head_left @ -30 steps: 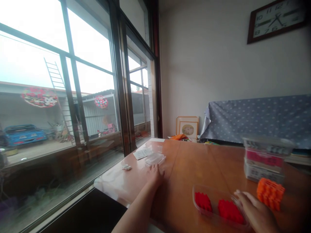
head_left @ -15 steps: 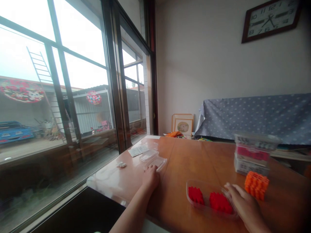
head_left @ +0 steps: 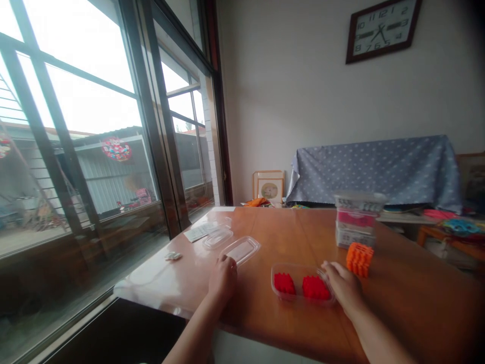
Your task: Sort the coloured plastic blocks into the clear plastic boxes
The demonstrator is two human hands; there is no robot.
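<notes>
At the near edge of the table, my left hand [head_left: 223, 279] pinches the near corner of a clear plastic lid [head_left: 253, 241], which looks slightly tilted. A clear plastic container [head_left: 298, 303] sits to the right of the lid. My right hand [head_left: 343, 284] grips its right end, thumb at the rim. Inside lie two red toothed blocks, one on the left [head_left: 284, 284] and one on the right [head_left: 316, 287], with a gap between them. Just beyond my right hand stands a stack of orange toothed pieces [head_left: 359, 259].
Stacked lidded boxes [head_left: 356, 222] stand at the table's back right. Further left lie another clear lid [head_left: 217, 238], a paper sheet [head_left: 197, 232] and a small white item [head_left: 173, 256]. A glass window [head_left: 94, 131] borders the wooden table [head_left: 288, 232] on the left.
The view has turned to the right. The clear lid in my left hand has moved away from the other lid, toward the container. My right hand stays on the container.
</notes>
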